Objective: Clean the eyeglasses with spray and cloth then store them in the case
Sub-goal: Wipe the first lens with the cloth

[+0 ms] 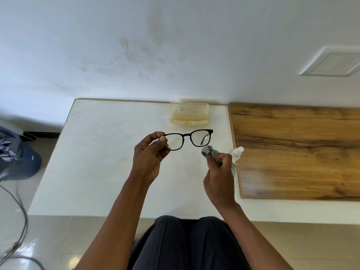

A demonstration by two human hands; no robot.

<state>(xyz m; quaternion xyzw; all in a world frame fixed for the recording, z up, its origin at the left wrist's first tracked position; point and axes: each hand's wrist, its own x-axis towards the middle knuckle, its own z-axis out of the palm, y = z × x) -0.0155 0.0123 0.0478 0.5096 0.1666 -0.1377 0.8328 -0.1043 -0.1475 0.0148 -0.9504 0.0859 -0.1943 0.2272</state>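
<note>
While held aloft, black-framed eyeglasses [188,139].

The scene is bright with soft, even daylight, and only weak shadows lie on the white table [109,172] below the fingers [162,140] of the left hand [150,158]. Near these fingers everything is sharp, but far from them the wide lens bends the wall [175,45]. The glossy floor [29,240] shows pale glare.

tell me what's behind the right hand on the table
A spray bottle stands behind the right hand; only its white cap and upper body show. The hand and its grey cloth cover the rest.
</note>
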